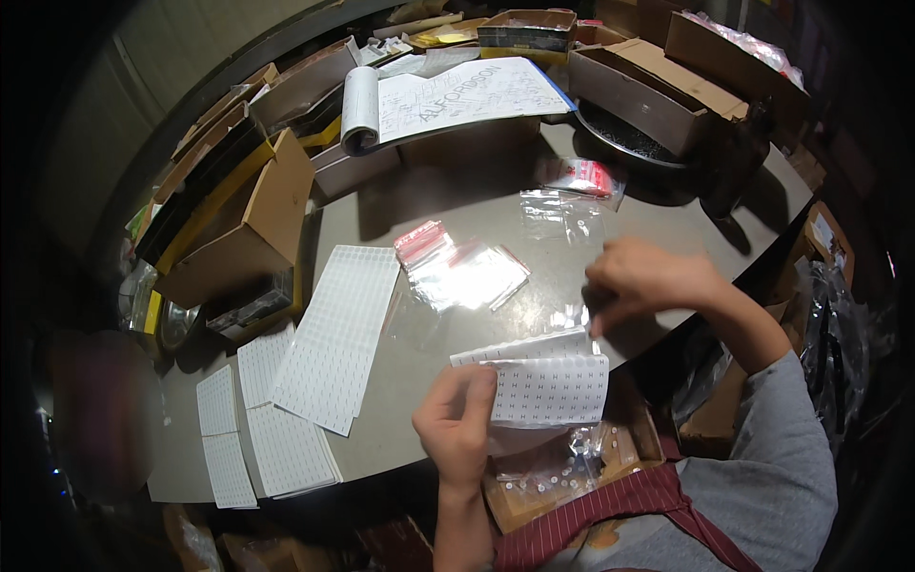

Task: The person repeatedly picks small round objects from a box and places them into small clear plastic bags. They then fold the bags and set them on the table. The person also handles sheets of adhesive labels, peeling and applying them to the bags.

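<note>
Above the near edge of the surface (396, 424), clamped between thumb and fingers of the left hand (457, 419): a white printed sheet (548, 393). Bears even rows of small dark marks, with pale greyish circles along the top. Looks doubled, with a second marked layer showing behind the front face. Near its right end, the right hand (643, 278), fingers curled; cannot tell whether gripping anything. Below, an open cardboard box (505, 512).
</note>
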Motion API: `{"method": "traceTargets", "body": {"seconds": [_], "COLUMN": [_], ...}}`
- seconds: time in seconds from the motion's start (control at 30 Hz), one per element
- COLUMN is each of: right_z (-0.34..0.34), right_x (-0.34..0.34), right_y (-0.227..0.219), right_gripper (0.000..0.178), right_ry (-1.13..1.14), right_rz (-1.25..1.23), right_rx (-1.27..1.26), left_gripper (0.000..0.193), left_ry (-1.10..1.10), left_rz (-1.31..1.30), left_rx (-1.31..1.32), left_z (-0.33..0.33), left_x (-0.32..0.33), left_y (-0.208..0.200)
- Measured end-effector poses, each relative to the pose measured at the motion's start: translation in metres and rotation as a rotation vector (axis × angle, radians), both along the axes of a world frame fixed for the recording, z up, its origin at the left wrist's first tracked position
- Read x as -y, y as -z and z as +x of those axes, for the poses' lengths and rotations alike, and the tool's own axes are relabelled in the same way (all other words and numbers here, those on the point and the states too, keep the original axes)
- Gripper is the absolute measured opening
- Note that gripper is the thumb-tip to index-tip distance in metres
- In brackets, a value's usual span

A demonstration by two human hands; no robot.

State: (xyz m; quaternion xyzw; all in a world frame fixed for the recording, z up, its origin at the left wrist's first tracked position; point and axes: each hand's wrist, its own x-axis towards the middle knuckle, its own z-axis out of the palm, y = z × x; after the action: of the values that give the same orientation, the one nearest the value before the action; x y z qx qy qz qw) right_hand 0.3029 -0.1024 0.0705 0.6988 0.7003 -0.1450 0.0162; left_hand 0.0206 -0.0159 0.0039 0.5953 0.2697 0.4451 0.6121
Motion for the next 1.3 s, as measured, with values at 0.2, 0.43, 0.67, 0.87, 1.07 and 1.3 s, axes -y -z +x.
{"method": "traceTargets", "body": {"seconds": [0.2,0.43,0.67,0.87,1.07,1.3], "right_z": [-0.028,-0.051,-0.086,-0.093,-0.058,0.024], "right_x": [0.028,0.014,-0.015,-0.019,-0.015,-0.022], "right_y": [-0.009,-0.021,0.009,0.017,0.006,-0.003], "right_gripper": [0.032,0.022,0.032,0.020,0.021,0.014], "right_ry": [-0.157,-0.165,-0.345,-0.397,-0.402,0.160], "right_rz": [-0.034,0.483,0.757,0.874,0.718,0.437], "right_rx": [-0.365,-0.486,-0.280,-0.205,-0.480,-0.678], "left_gripper": [0.010,0.009,0.009,0.009,0.014,0.015], "left_ry": [0.113,0.024,-0.013,0.036,0.129,0.155], "left_rz": [-0.157,0.103,0.236,0.217,0.057,0.125], "left_rx": [0.164,-0.075,-0.161,-0.156,-0.152,-0.184], "left_z": [-0.004,0.001,0.002,0.001,0.000,-0.001], "left_x": [0.001,0.001,0.003,0.002,-0.001,-0.005], "left_y": [-0.004,0.004,0.006,0.004,0.002,0.000]}}
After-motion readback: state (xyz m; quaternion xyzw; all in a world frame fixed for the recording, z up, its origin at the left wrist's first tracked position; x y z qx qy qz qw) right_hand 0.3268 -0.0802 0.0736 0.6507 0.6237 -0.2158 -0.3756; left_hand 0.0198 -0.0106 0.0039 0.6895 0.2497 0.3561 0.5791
